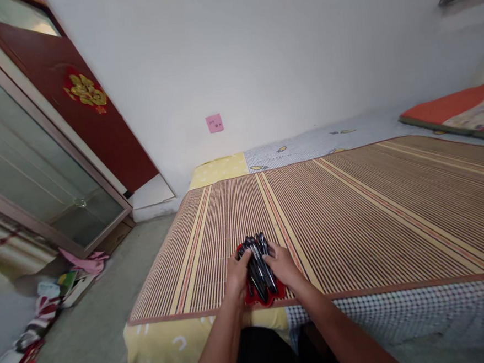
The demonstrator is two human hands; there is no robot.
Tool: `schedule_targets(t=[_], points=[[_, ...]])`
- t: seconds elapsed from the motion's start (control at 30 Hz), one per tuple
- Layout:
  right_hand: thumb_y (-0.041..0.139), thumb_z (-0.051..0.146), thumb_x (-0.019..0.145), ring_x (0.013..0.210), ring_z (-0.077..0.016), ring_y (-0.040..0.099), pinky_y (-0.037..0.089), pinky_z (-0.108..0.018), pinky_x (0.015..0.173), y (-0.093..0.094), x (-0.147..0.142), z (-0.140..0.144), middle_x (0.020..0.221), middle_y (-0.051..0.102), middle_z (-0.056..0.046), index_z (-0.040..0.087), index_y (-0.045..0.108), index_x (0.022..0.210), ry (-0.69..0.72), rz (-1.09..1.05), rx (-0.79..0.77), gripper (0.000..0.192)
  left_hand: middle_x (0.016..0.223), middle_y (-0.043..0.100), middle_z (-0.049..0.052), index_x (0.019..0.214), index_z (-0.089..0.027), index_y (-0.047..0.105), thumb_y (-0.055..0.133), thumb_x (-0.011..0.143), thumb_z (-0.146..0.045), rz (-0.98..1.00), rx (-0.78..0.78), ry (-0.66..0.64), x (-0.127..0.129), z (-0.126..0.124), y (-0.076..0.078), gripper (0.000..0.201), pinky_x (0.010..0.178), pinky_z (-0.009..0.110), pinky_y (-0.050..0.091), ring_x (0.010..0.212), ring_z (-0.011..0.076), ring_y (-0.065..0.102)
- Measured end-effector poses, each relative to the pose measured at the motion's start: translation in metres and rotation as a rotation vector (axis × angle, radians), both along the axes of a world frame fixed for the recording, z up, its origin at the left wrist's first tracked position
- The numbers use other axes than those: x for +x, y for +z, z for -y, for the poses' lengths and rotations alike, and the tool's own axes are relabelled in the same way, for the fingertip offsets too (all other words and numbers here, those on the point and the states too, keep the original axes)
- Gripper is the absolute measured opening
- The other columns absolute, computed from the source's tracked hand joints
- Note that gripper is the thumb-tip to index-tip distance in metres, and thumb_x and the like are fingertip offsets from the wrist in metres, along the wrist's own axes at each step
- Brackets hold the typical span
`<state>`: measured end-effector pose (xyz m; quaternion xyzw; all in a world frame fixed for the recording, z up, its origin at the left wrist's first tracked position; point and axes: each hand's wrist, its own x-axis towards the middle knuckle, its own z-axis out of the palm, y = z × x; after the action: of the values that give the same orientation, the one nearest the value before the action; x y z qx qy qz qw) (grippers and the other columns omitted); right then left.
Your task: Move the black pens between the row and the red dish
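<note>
Bundle of dark pens (258,266) gathered over what looks like a red tray (263,299), cupped between left hand (237,274) and right hand (284,267), fingers curled partway against its sides to stop rolling, near edge of striped bamboo mat (352,212) beneath.

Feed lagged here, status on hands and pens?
Left hand and right hand both cupped around the bundle of dark pens. Bundle sits over a red tray on the striped mat. Nothing crowding them.
</note>
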<state>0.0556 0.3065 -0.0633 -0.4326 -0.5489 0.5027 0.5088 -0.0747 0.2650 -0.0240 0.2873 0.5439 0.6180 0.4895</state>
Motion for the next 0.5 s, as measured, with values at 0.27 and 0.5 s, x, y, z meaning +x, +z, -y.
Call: schedule_targets(t=[0.27,0.5], points=[[0.053,0.012,0.076,0.112,-0.0242,0.065,0.047,-0.043,0.105,0.022,0.016,0.011,0.120,0.068,-0.010,0.021,0.065,0.122,0.063,0.116,0.129,0.049,0.095,0.074,0.011,0.092,-0.014,0.071,0.080,0.068,-0.047,-0.210,0.094,0.048,-0.020,0.012,0.023,0.042,0.082,0.033,0.053,0.089,0.0243,0.070],[0.050,0.020,0.086,0.122,-0.0274,0.057,0.042,-0.047,0.110,0.017,0.055,0.023,0.125,0.063,-0.013,0.018,0.064,0.122,-0.091,0.457,0.296,0.039,0.083,0.071,0.009,0.088,-0.019,0.068,0.074,0.074,-0.038,-0.729,0.065,0.139,-0.040,0.047,0.027,0.025,0.076,0.037,0.048,0.080,0.0275,0.066]])
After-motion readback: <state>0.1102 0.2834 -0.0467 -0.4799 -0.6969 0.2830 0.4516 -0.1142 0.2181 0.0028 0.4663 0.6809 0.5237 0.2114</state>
